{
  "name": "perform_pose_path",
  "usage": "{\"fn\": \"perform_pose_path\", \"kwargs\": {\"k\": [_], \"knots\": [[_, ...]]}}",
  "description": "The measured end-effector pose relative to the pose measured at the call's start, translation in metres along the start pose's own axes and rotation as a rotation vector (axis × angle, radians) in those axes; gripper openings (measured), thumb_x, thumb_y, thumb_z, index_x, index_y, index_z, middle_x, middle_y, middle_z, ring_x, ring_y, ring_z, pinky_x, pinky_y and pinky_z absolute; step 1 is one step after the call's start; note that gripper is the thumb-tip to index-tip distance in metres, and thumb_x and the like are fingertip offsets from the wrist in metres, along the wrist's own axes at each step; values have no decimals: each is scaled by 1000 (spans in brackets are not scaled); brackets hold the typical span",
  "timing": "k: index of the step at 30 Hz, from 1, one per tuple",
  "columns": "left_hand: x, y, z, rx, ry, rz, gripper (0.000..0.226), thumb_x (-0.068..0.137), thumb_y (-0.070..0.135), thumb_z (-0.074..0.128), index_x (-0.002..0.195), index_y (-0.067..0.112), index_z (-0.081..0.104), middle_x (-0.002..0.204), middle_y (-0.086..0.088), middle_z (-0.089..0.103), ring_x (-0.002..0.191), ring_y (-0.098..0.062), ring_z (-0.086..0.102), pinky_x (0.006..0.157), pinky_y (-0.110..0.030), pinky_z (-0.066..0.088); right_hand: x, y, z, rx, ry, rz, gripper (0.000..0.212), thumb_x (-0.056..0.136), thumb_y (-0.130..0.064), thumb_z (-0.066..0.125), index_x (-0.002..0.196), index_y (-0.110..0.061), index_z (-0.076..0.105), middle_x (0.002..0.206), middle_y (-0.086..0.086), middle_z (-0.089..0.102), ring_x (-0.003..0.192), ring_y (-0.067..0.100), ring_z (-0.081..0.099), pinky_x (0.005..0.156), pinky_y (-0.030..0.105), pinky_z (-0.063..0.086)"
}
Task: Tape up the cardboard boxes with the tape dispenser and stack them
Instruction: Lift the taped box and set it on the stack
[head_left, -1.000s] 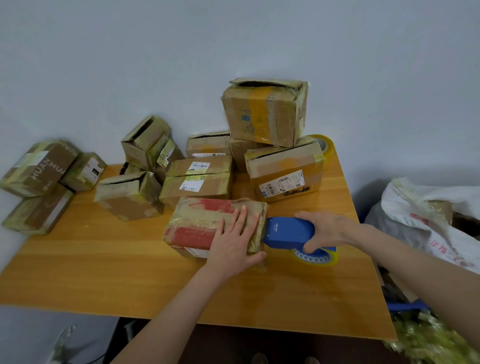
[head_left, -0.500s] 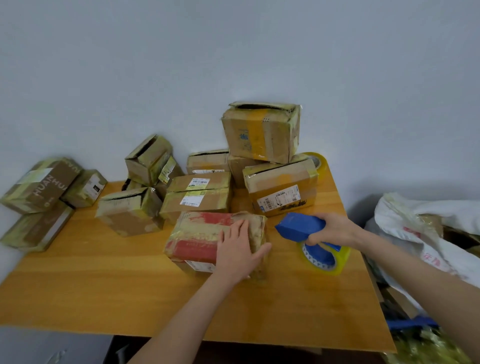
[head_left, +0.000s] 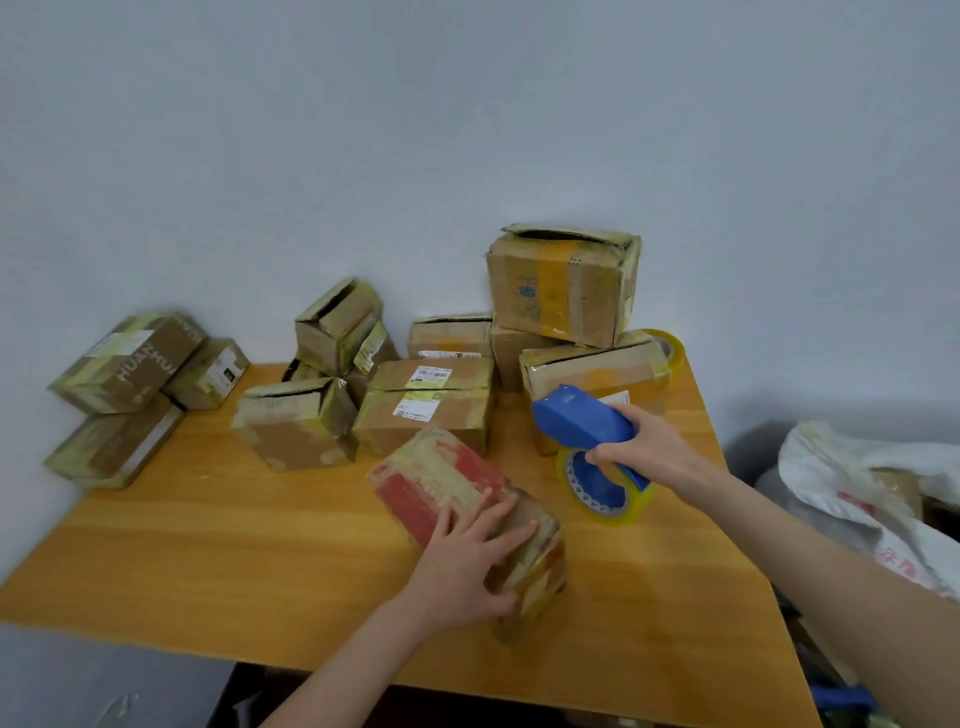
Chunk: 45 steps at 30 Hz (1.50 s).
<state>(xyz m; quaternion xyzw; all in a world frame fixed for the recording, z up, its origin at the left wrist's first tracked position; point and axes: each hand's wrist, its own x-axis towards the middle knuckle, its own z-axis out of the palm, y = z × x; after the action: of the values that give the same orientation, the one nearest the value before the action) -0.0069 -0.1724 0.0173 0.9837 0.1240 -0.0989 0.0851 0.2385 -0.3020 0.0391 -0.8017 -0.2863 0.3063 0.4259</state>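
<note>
A red-printed cardboard box (head_left: 441, 478), heavily taped, lies angled on the wooden table (head_left: 208, 530). My left hand (head_left: 467, 561) lies on its near end, fingers spread over the top and thumb down the near side. My right hand (head_left: 649, 452) grips the blue tape dispenser (head_left: 576, 421), lifted just right of the box, its yellowish tape roll (head_left: 608, 493) hanging below. Several taped boxes are piled at the table's back, the tallest (head_left: 561, 286) stacked on others.
A spare tape roll (head_left: 667, 345) sits behind the right-hand boxes. More boxes (head_left: 124, 364) are stacked off the table's left edge by the wall. A white sack (head_left: 857, 483) lies right of the table. The wall is close behind.
The dispenser came off the box's right end and rose up. My left hand turned the red box so that it now lies diagonally, nearer the front.
</note>
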Motion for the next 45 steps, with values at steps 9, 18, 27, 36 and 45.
{"fn": "perform_pose_path", "kwargs": {"k": [9, 18, 27, 36, 45], "knots": [[-36, -52, -6, -363, 22, -457, 109, 75, 45, 77, 154, 26, 4, 159, -9, -18, 146, -22, 16, 111, -29, 33, 4, -31, 53, 23, -102, -2, 57, 74, -24, 80, 123, -25, 53, 108, -2, 58, 91, 17, 62, 75, 31, 54], [-40, -92, -3, -415, 91, -122, 80, 79, 26, 76, 147, 21, 34, 159, 9, 7, 144, -11, 19, 110, -17, 28, -5, -40, 74, 42, -125, 61, 58, 76, -18, 79, 127, -24, 51, 110, 2, 60, 92, 19, 64, 71, 28, 54], [-42, -119, -3, -420, -49, -222, 108, 79, 29, 74, 153, 32, -5, 153, -1, -36, 145, -25, 15, 96, -22, 42, -11, -56, 79, -11, -113, 121, 54, 70, -16, 81, 116, -16, 53, 110, 8, 60, 90, 19, 63, 66, 25, 50], [-33, -84, -65, -948, 386, -482, 64, 92, 48, 52, 145, 16, 36, 141, -2, 49, 115, -8, 51, 93, -27, 48, -30, -102, 46, -90, -264, -71, 59, 57, -20, 77, 112, -26, 58, 110, 5, 61, 97, 21, 62, 79, 33, 52], [-40, -35, -71, -1610, 326, -645, 22, 90, 24, 66, 100, 5, 68, 76, -2, 70, 66, -9, 64, 65, -24, 53, -63, -117, 35, -284, -443, -299, 58, 61, -30, 78, 114, -32, 55, 107, -5, 57, 89, 8, 61, 65, 19, 50]]}}
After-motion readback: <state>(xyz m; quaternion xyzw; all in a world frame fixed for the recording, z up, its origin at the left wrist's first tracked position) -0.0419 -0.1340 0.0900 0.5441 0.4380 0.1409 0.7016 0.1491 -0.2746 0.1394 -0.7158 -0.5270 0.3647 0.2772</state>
